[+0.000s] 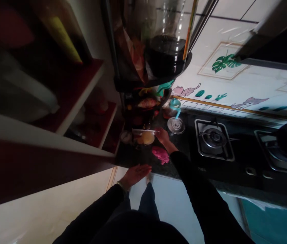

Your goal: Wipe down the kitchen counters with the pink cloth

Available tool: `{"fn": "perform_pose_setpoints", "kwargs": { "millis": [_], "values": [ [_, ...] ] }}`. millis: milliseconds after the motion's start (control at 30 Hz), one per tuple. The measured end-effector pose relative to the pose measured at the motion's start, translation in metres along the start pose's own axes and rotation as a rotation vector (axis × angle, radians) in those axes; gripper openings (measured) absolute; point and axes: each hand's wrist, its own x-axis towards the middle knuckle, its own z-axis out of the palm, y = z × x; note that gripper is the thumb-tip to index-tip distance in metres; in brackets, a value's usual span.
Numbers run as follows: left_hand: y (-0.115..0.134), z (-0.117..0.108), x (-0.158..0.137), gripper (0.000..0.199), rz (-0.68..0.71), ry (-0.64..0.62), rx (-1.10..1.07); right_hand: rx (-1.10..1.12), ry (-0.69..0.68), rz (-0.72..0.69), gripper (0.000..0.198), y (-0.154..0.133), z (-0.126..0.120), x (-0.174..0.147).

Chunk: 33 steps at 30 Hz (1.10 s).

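Over the front edge of the counter, my left hand (137,173) is held out with its fingers stretched and nothing in it. At the back of the dark counter, the closed fingers of my right hand (162,136) meet the end of a thin pale strip (144,131); what exactly they grip is too dim to make out. Just in front of the strip is a round yellowish thing (147,138). A crumpled pink cloth (160,155) lies below my right wrist. Left of the yellowish thing stands a small jar-like container (126,137), blurred in shadow.
A round metal lid (176,125) and a turquoise-topped container (175,104) stand by the tiled wall. To the right is a gas burner (214,137). Overhead, a rack (119,84) holds a large jar of dark liquid (167,54). Red-edged shelves (82,93) rise at left.
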Motion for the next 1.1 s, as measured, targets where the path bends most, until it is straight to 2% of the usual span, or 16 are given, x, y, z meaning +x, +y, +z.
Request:
{"fn": "perform_pose_setpoints", "kwargs": {
  "millis": [100,200,300,433,567,733,800,900,1000,1100],
  "values": [
    [0.000,0.001,-0.001,0.060,0.015,-0.065,-0.009,0.100,0.033,0.031,0.027,-0.005,-0.016,-0.008],
    [0.002,0.001,0.004,0.064,0.015,-0.156,-0.004,0.235,0.168,0.050,0.027,0.003,-0.042,-0.031],
    [0.007,0.009,0.016,0.065,-0.030,-0.202,0.019,0.361,0.323,0.111,0.032,0.016,-0.072,-0.069],
    [0.009,0.041,0.037,0.061,-0.140,-0.174,0.043,0.660,0.496,0.276,0.044,0.026,-0.099,-0.153],
    [-0.012,0.085,0.057,0.055,-0.249,-0.050,0.095,0.791,0.669,0.471,0.043,0.011,-0.106,-0.257],
    [-0.071,0.121,0.066,0.037,-0.367,0.072,0.211,0.778,0.883,0.676,0.040,-0.012,-0.110,-0.363],
    [-0.100,0.129,0.063,0.031,-0.425,0.091,0.268,0.741,0.946,0.729,0.040,-0.012,-0.115,-0.398],
    [-0.148,0.137,0.059,0.032,-0.531,0.105,0.374,0.693,1.031,0.769,0.043,-0.004,-0.120,-0.450],
    [-0.207,0.142,0.056,0.031,-0.634,0.096,0.465,0.684,1.163,0.801,0.048,0.007,-0.122,-0.515],
    [-0.283,0.140,0.049,0.031,-0.732,0.067,0.544,0.660,1.311,0.877,0.053,0.016,-0.121,-0.598]
  ]
}}
